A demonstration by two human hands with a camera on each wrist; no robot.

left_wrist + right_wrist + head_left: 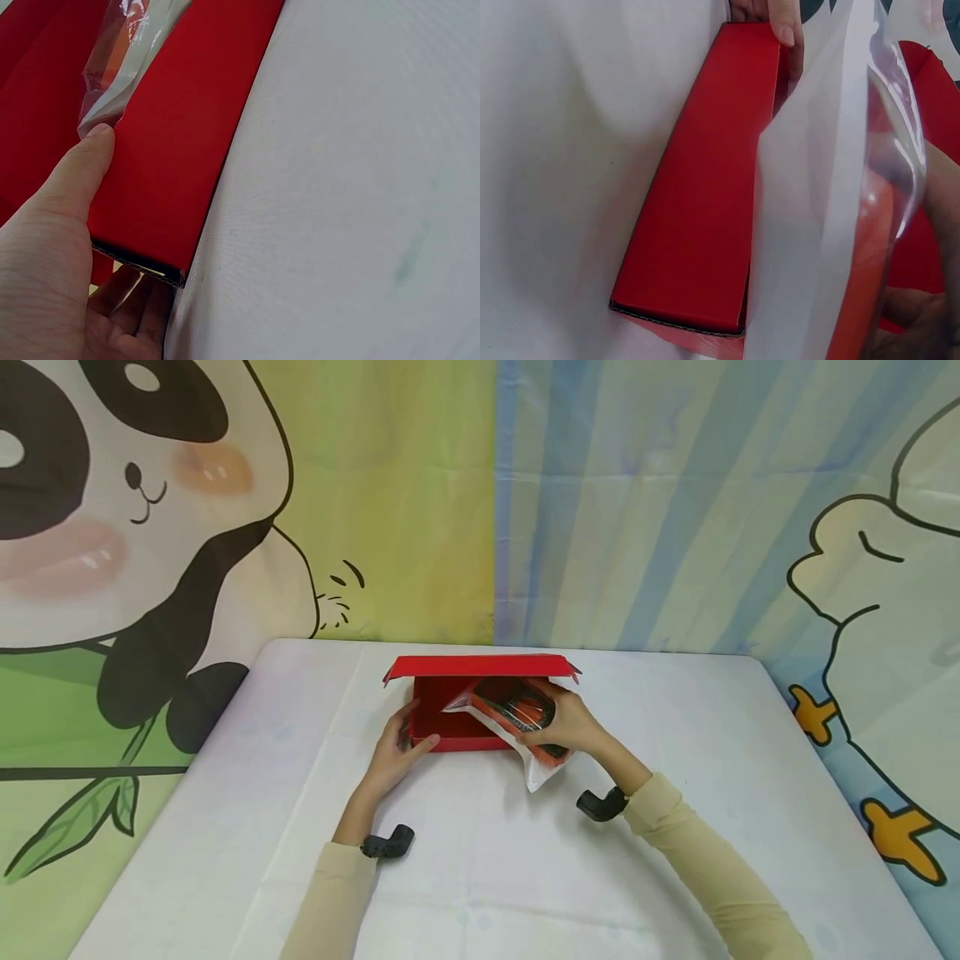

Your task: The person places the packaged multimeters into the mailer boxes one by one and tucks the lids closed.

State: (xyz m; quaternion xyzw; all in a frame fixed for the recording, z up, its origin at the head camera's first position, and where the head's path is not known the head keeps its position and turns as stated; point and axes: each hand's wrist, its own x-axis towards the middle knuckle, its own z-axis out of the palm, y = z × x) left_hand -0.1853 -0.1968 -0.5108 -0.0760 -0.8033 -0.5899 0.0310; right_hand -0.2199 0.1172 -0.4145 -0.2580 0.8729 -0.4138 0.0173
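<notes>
A red cardboard box (468, 745) stands on the table with its lid (480, 666) raised at the back. My left hand (393, 747) holds the box's left front corner. In the left wrist view its thumb (82, 172) lies on the top edge of the front wall (176, 135), fingers around the side. My right hand (573, 722) grips a clear plastic package (517, 703) with an orange and black item inside and a white backing. The package tilts over the box's front wall, its upper left end within the opening and its lower right corner outside.
The box stands toward the far side of a table (480, 868) covered in white cloth. Behind the table hangs a cartoon-printed backdrop (420, 510). Black wrist devices (388, 843) sit on both forearms, below the beige sleeves' cuffs.
</notes>
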